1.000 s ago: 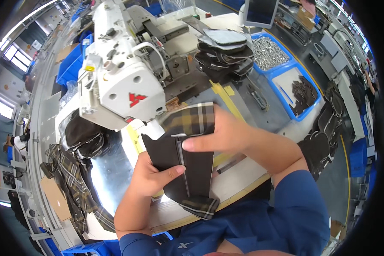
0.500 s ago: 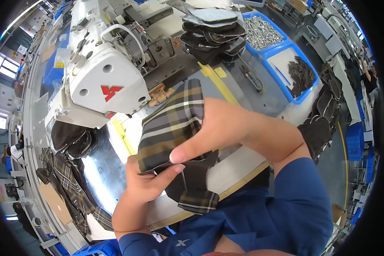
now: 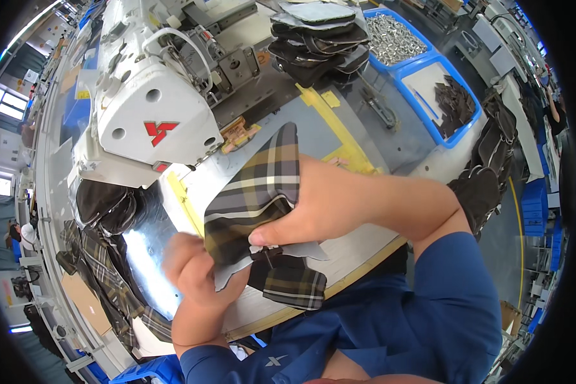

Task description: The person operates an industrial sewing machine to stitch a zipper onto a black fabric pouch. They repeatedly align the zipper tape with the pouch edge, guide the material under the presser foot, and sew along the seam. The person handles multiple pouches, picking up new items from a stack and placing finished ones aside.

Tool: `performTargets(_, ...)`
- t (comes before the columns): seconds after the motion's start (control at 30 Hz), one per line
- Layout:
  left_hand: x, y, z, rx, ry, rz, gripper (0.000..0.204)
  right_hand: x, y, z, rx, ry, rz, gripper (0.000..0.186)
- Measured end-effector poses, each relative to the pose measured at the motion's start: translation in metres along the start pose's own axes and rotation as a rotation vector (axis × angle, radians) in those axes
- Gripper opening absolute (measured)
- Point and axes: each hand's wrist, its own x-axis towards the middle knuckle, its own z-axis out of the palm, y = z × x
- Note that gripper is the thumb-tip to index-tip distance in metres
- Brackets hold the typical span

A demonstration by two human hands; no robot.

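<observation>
A plaid fabric piece (image 3: 253,182) in brown, grey and white hangs folded over the table's front edge, in my right hand (image 3: 307,205). The right thumb presses on its near side, beside a small dark tab with a pale bit that I cannot make out. Grey lining (image 3: 232,271) shows along its lower edge, and a dark part with a plaid end (image 3: 296,287) dangles below. My left hand (image 3: 197,272) is at the left edge of the piece, its fingers blurred by motion. Whether it grips the fabric cannot be seen.
A white sewing machine (image 3: 150,121) stands at the back left. Stacked dark fabric pieces (image 3: 317,45) lie behind, next to blue trays with metal rings (image 3: 390,41) and dark tabs (image 3: 454,105). Plaid strips (image 3: 105,269) lie left; dark pieces (image 3: 477,192) hang right. Yellow tape marks the table.
My left hand has come off the near edge, its thumb no longer beside the right one, and moved slightly left. Grey lining now shows at the lower edge of the fabric.
</observation>
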Motion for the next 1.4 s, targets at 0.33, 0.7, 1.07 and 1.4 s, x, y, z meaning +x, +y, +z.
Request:
performTargets(0.33,0.0,0.001,-0.003,0.426,-0.139,0.487,0.019,0.004,0.011,0.007,-0.114,0.112,-0.095,0.051)
performTargets(0.7,0.004,0.009,-0.012,0.361,-0.253,0.568,0.022,-0.004,0.001,0.009,-0.184,0.032,-0.032,0.05)
performTargets(1.07,-0.001,0.008,-0.024,0.261,-0.266,0.551,0.02,0.004,0.011,0.018,0.033,0.022,-0.002,0.043)
performTargets(1.4,0.017,0.014,-0.039,0.287,-0.277,0.319,0.022,-0.006,-0.014,0.004,0.233,0.002,-0.006,0.096)
